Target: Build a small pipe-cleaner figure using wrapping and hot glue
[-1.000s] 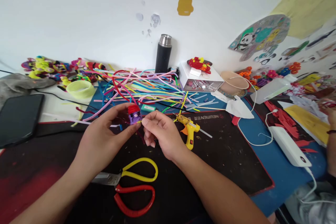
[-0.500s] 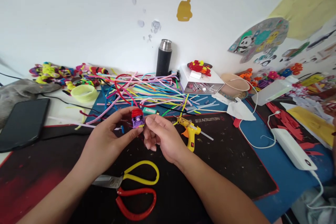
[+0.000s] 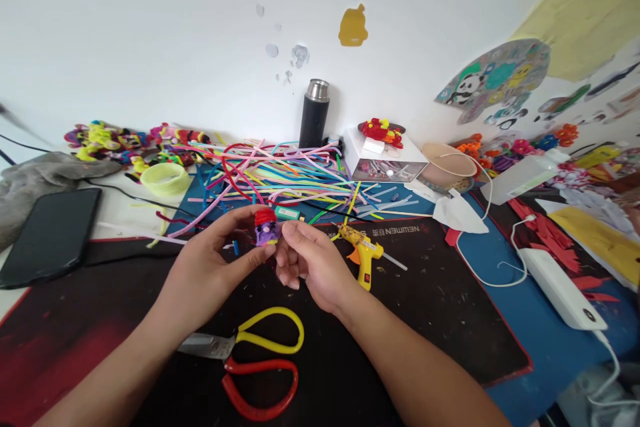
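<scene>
A small pipe-cleaner figure (image 3: 267, 230), red on top with a purple body and a bit of yellow at its base, is held upright above the dark mat. My left hand (image 3: 213, 263) grips it from the left, thumb below and index finger behind the top. My right hand (image 3: 315, 257) is closed at its right side, thumb tip against the figure's edge and the other fingers curled under. Below the hands lie scissors (image 3: 263, 368) with one yellow and one red handle. A yellow glue gun (image 3: 366, 255) with a clear stick rests just right of my right hand.
Loose pipe cleaners (image 3: 285, 170) spread behind the hands. A black flask (image 3: 315, 117) and a white box (image 3: 383, 157) stand by the wall. A phone (image 3: 50, 237) and pale green tape roll (image 3: 165, 179) lie left; a white power bank (image 3: 563, 287) with cable lies right.
The view has shifted slightly, so the scene sits a little lower and to the right. Both hands keep nearly the same hold on the figure.
</scene>
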The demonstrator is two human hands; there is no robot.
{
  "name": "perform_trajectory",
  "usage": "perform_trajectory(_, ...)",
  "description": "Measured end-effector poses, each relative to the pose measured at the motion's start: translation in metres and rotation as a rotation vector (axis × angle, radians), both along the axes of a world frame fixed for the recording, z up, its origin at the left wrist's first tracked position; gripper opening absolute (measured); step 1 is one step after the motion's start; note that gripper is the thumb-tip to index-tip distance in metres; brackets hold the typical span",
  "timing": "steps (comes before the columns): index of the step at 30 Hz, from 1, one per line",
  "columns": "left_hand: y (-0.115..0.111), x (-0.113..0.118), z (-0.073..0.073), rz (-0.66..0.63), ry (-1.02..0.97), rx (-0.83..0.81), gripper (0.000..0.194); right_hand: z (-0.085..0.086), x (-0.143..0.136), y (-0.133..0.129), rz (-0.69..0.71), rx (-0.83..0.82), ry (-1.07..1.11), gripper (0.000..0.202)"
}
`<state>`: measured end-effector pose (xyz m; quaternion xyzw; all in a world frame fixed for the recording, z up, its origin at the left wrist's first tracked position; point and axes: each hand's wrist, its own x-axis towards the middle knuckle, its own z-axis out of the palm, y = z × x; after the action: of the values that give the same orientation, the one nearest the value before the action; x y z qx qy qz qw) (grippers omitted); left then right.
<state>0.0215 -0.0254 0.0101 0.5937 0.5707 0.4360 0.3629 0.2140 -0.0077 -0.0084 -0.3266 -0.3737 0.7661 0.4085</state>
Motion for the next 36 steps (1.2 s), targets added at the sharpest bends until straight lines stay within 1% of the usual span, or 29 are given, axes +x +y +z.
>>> perform_trajectory(4, -0.001, 0.001, -0.001, -0.029, -0.026, -0.002, 0.061, -0.002, 0.001, 0.000, -0.001, -0.009, 0.004, 0.062)
perform_trajectory(9, -0.002, 0.002, -0.005, -0.053, -0.017, 0.009, 0.067, -0.003, 0.001, 0.000, 0.013, -0.059, 0.019, 0.061)
perform_trajectory(13, -0.003, 0.002, -0.007, -0.099, -0.025, 0.009, 0.063, -0.002, 0.001, 0.001, 0.026, -0.085, 0.057, 0.058)
perform_trajectory(15, -0.004, 0.002, -0.007, -0.125, -0.046, -0.018, 0.068, -0.001, 0.002, 0.002, 0.034, -0.101, 0.070, 0.056)
perform_trajectory(19, -0.005, 0.003, -0.006, -0.188, -0.167, -0.066, 0.081, 0.000, 0.003, 0.003, 0.037, -0.106, 0.084, 0.053)
perform_trajectory(21, -0.006, 0.004, -0.004, -0.204, -0.189, -0.059, 0.084, -0.001, 0.003, 0.003, 0.035, -0.105, 0.088, 0.053)
perform_trajectory(23, -0.007, 0.004, -0.002, -0.211, -0.164, -0.043, 0.083, -0.001, 0.003, 0.003, 0.033, -0.115, 0.089, 0.053)
perform_trajectory(25, -0.008, 0.005, -0.002, -0.211, -0.152, -0.039, 0.079, 0.000, 0.003, 0.003, 0.036, -0.123, 0.093, 0.054)
perform_trajectory(31, -0.007, 0.004, 0.000, -0.192, -0.251, -0.124, 0.074, 0.006, 0.005, 0.004, 0.052, -0.102, 0.099, 0.057)
perform_trajectory(33, -0.006, 0.004, 0.001, -0.165, -0.282, -0.142, 0.071, 0.007, 0.005, 0.005, 0.065, -0.100, 0.101, 0.058)
perform_trajectory(36, -0.004, 0.005, 0.003, -0.090, -0.399, -0.189, 0.062, 0.006, 0.006, 0.005, 0.076, -0.094, 0.104, 0.058)
